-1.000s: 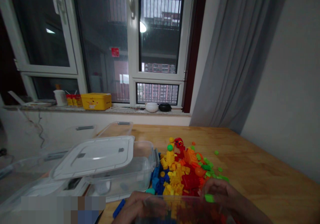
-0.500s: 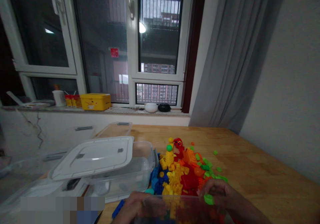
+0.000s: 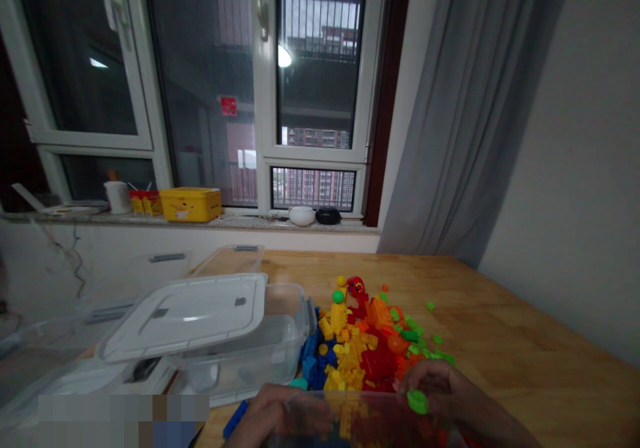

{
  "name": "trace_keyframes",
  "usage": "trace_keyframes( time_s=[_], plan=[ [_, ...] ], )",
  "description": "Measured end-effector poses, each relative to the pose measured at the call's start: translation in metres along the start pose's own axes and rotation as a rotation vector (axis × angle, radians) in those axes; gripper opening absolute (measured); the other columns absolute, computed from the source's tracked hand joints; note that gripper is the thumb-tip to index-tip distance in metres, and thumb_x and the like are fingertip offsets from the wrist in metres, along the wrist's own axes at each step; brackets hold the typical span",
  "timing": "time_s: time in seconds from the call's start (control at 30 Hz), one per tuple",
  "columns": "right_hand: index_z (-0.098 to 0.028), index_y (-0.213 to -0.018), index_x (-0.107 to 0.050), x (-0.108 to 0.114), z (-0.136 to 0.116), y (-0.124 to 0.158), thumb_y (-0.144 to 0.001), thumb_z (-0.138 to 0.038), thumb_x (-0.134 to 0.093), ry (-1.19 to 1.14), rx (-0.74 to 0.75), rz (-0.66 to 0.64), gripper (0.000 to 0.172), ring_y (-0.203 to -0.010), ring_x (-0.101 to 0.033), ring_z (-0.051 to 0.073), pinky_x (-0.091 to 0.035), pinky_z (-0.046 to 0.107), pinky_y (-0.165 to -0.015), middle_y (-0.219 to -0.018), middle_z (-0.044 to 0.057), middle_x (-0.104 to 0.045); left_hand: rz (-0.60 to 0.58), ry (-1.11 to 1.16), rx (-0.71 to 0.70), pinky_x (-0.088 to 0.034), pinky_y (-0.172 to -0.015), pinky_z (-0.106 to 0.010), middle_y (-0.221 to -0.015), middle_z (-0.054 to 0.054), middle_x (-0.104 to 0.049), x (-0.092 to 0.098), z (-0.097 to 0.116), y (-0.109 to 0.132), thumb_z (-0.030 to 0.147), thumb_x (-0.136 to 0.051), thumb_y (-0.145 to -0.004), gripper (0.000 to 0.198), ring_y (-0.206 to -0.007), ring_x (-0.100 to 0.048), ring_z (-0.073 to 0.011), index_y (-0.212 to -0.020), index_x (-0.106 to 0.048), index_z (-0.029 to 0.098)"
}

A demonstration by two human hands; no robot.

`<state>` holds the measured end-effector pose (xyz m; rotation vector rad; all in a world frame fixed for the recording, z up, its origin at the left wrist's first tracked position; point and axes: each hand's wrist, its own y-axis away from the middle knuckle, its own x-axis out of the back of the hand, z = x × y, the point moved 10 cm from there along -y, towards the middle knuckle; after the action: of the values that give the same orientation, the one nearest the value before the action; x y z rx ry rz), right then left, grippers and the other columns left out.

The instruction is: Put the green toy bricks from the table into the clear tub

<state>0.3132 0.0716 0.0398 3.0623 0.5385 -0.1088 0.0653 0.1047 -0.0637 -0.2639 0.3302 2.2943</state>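
Observation:
At the bottom edge my left hand and my right hand grip the two sides of a clear plastic box, fingers curled over its rim. A green piece shows at my right hand's fingers. Through the box I see coloured bricks. Just beyond it a pile of toy bricks lies on the wooden table: blue at the left, yellow in the middle, red, orange and green to the right.
Left of the pile stands a clear storage bin with a white lid lying askew on it; more clear bins sit behind. A windowsill holds a yellow box, a cup and two small bowls. A grey curtain hangs at the right.
The green piece at my right hand has tilted and shifted slightly left. My hands and the clear box have barely moved.

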Motion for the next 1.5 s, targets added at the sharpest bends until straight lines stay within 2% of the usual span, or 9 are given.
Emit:
trace_keyframes(
  time_s=[0.17,0.33,0.47,0.83,1.07,1.2,1.33,1.4,1.5],
  plan=[
    [-0.022,-0.077,-0.076,-0.003,-0.003,0.001,-0.059,-0.031,-0.088,-0.009,0.019,-0.024,0.023,-0.079,-0.066,0.017,-0.047,0.024,-0.071,-0.085,0.002,-0.077,-0.047,0.046,0.037,-0.034,-0.111,-0.060,-0.110,-0.010,-0.079,0.002,-0.009,-0.009,0.030,-0.067,-0.075,0.031,-0.119,-0.061,-0.0438,-0.100,-0.080,0.017],
    [-0.021,-0.076,-0.074,-0.007,-0.004,0.000,-0.060,-0.028,-0.088,-0.044,0.030,-0.050,0.022,-0.078,-0.065,0.015,-0.046,0.024,-0.069,-0.083,0.002,-0.075,-0.003,-0.019,0.011,-0.038,-0.108,-0.058,-0.110,-0.012,-0.079,0.006,-0.006,-0.007,0.032,-0.070,-0.073,0.034,-0.114,-0.064,-0.0437,-0.100,-0.080,0.015],
    [-0.021,-0.082,-0.073,-0.010,-0.005,-0.001,-0.063,-0.025,-0.087,-0.062,0.058,-0.110,0.024,-0.083,-0.064,0.016,-0.044,0.024,-0.072,-0.087,0.001,-0.074,0.042,-0.055,0.026,-0.036,-0.110,-0.058,-0.101,-0.007,-0.082,0.006,-0.005,-0.004,0.026,-0.068,-0.075,0.025,-0.110,-0.067,-0.0412,-0.094,-0.082,0.019],
    [-0.020,-0.080,-0.072,-0.009,-0.007,0.000,-0.055,-0.031,-0.089,-0.064,0.062,-0.121,0.032,-0.086,-0.064,0.020,-0.044,0.028,-0.076,-0.087,0.003,-0.073,0.083,0.019,-0.049,-0.035,-0.110,-0.058,-0.107,-0.011,-0.080,-0.026,0.035,0.020,0.029,-0.070,-0.074,0.028,-0.114,-0.065,-0.0418,-0.095,-0.081,0.015],
    [-0.019,-0.079,-0.071,-0.009,-0.012,0.001,-0.061,-0.036,-0.086,-0.024,0.076,-0.103,0.029,-0.082,-0.065,0.019,-0.046,0.029,-0.074,-0.085,0.005,-0.074,0.007,0.084,-0.018,-0.035,-0.110,-0.057,-0.104,-0.010,-0.081,-0.026,0.023,0.010,0.028,-0.068,-0.072,0.029,-0.115,-0.064,-0.0420,-0.095,-0.082,0.016],
    [-0.019,-0.083,-0.072,0.025,-0.013,-0.003,-0.074,-0.037,-0.078,0.036,0.126,0.092,0.021,-0.078,-0.064,0.017,-0.047,0.028,-0.073,-0.080,0.003,-0.072,0.009,0.056,-0.019,-0.037,-0.109,-0.055,-0.109,-0.011,-0.079,-0.016,0.017,0.008,0.029,-0.065,-0.077,0.031,-0.116,-0.064,-0.0416,-0.100,-0.080,0.015],
    [-0.023,-0.091,-0.071,0.090,-0.003,-0.008,-0.076,-0.042,-0.074,0.063,0.111,0.400,0.025,-0.078,-0.066,0.018,-0.049,0.025,-0.068,-0.085,0.001,-0.074,0.013,-0.005,0.040,-0.037,-0.110,-0.054,-0.106,-0.010,-0.080,-0.008,0.005,0.005,0.025,-0.067,-0.076,0.027,-0.115,-0.064,-0.0404,-0.098,-0.081,0.017],
    [-0.021,-0.095,-0.070,0.124,0.003,-0.007,-0.076,-0.049,-0.070,0.214,0.093,0.543,0.033,-0.081,-0.069,0.022,-0.051,0.028,-0.067,-0.089,0.004,-0.076,0.035,0.006,-0.004,-0.038,-0.110,-0.053,-0.106,-0.010,-0.080,-0.004,0.004,0.004,0.026,-0.067,-0.076,0.029,-0.114,-0.065,-0.0407,-0.099,-0.080,0.016],
    [-0.019,-0.092,-0.070,0.163,0.004,-0.002,-0.077,-0.052,-0.063,0.581,0.097,0.684,0.037,-0.087,-0.070,0.028,-0.054,0.035,-0.078,-0.092,0.009,-0.077,0.058,-0.001,-0.059,-0.040,-0.107,-0.054,-0.108,-0.012,-0.080,-0.002,0.005,0.006,0.030,-0.067,-0.077,0.032,-0.113,-0.066,-0.0419,-0.101,-0.080,0.013]
  ],
)
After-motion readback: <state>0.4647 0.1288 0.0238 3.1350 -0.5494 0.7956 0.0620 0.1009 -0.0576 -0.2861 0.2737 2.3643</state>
